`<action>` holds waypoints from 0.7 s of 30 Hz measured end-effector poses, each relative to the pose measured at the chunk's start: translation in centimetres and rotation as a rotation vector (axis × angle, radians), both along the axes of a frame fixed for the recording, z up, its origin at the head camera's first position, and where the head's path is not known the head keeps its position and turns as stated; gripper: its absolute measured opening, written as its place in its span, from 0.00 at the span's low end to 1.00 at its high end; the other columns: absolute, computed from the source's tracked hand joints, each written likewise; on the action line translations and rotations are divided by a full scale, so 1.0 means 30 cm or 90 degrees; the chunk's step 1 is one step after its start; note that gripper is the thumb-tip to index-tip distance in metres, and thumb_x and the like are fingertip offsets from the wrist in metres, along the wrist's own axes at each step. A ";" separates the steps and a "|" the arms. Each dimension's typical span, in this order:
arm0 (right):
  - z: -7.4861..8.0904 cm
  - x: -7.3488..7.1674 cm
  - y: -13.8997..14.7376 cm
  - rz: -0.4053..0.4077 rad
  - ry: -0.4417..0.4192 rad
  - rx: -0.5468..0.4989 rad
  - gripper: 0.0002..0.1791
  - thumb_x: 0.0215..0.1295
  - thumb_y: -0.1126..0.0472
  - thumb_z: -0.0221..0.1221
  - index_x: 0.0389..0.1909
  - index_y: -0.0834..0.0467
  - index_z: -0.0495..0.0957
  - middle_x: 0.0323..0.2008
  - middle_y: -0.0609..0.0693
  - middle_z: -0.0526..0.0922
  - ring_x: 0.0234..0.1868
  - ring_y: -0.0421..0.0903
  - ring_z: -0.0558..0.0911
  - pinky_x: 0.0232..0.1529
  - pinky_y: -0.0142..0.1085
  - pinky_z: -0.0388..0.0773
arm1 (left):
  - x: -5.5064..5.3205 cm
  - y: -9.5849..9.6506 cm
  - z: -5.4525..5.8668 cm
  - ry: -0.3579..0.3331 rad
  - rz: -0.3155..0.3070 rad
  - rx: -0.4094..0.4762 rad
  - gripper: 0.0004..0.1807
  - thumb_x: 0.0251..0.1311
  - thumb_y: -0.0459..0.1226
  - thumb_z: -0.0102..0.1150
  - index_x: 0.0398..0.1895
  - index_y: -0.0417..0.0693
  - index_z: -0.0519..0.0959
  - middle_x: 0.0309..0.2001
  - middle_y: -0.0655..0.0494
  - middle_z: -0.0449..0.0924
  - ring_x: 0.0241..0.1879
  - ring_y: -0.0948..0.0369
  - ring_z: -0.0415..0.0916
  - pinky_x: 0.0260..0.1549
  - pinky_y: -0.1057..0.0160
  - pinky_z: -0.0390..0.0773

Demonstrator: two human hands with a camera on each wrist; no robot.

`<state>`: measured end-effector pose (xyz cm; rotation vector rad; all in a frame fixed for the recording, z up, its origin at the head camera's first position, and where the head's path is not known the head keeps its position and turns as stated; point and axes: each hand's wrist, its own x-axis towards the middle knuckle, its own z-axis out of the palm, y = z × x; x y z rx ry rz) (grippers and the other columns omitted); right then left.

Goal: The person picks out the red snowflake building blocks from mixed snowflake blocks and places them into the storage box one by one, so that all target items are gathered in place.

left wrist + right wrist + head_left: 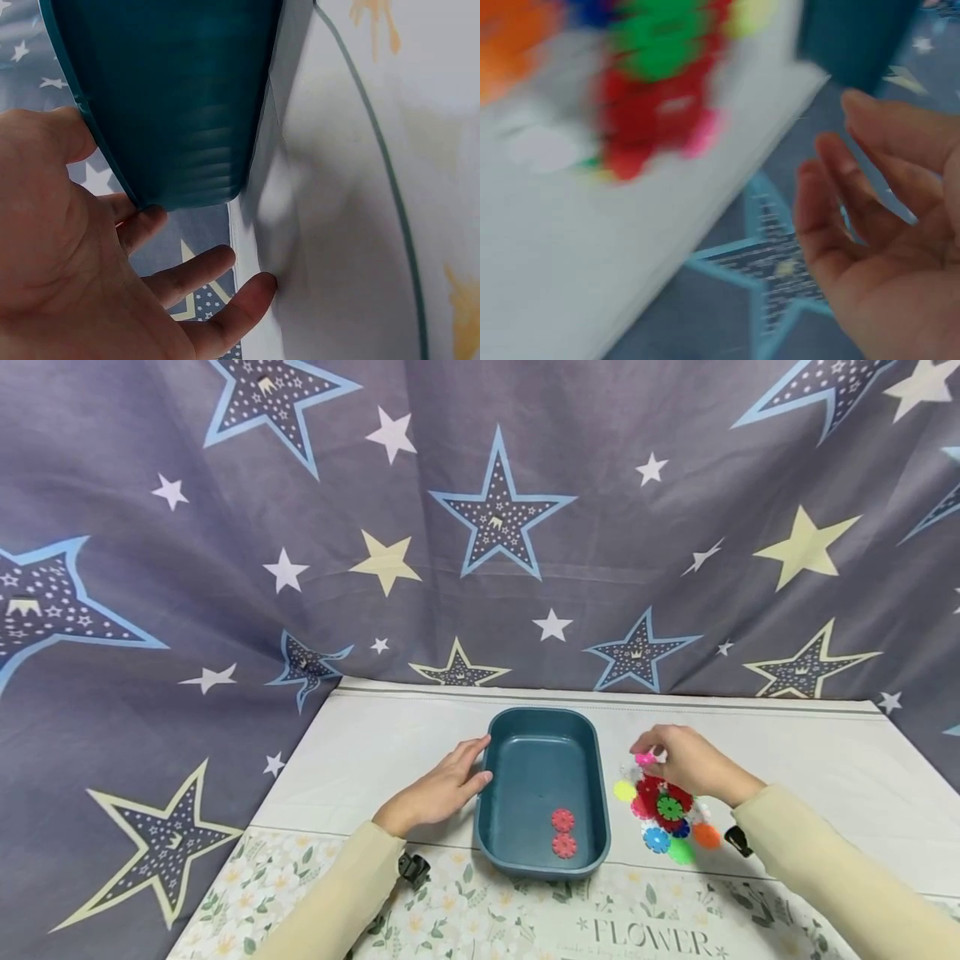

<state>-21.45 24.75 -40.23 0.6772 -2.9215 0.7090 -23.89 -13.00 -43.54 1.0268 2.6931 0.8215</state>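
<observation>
A dark teal bin [480, 814] stands on the table, with two red notched plastic discs [563, 820] lying inside near its front right corner. My left hand [442, 789] rests against the bin's left side, its thumb and fingertips at the rim and the other fingers spread, as the left wrist view shows. To the right of the bin, my right hand [690, 764] hovers at the far side of a pile of coloured discs [670, 807]. Its fingers are loosely bent with nothing between them in the blurred right wrist view. A pink disc [645, 759] shows below its fingertips.
Around the red and green middle of the pile lie a yellow disc [624, 791], a blue disc [657, 840] and an orange disc [707, 836]. A floral cloth [525, 906] covers the front of the table, and a star-patterned curtain [465, 610] hangs behind it.
</observation>
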 end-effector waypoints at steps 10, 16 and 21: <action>-0.113 -0.038 0.104 -0.065 -0.084 0.018 0.10 0.49 0.71 0.68 0.35 0.63 0.82 0.28 0.50 0.77 0.28 0.46 0.71 0.32 0.42 0.71 | 0.000 -0.002 -0.003 -0.007 0.008 -0.004 0.34 0.73 0.52 0.36 0.75 0.45 0.46 0.71 0.50 0.50 0.70 0.56 0.45 0.65 0.54 0.53; -0.111 -0.058 0.119 -0.038 -0.083 -0.024 0.06 0.54 0.71 0.66 0.27 0.58 0.79 0.23 0.45 0.76 0.24 0.42 0.72 0.27 0.36 0.73 | 0.000 -0.002 -0.004 -0.008 0.007 -0.008 0.34 0.73 0.52 0.37 0.75 0.45 0.46 0.71 0.49 0.50 0.70 0.56 0.45 0.65 0.55 0.53; -0.078 -0.059 0.111 0.018 -0.075 -0.067 0.06 0.56 0.69 0.66 0.28 0.54 0.81 0.23 0.45 0.79 0.23 0.42 0.74 0.28 0.34 0.75 | 0.000 -0.002 0.001 -0.007 0.010 -0.007 0.34 0.73 0.51 0.37 0.75 0.44 0.47 0.71 0.49 0.50 0.70 0.56 0.45 0.65 0.54 0.53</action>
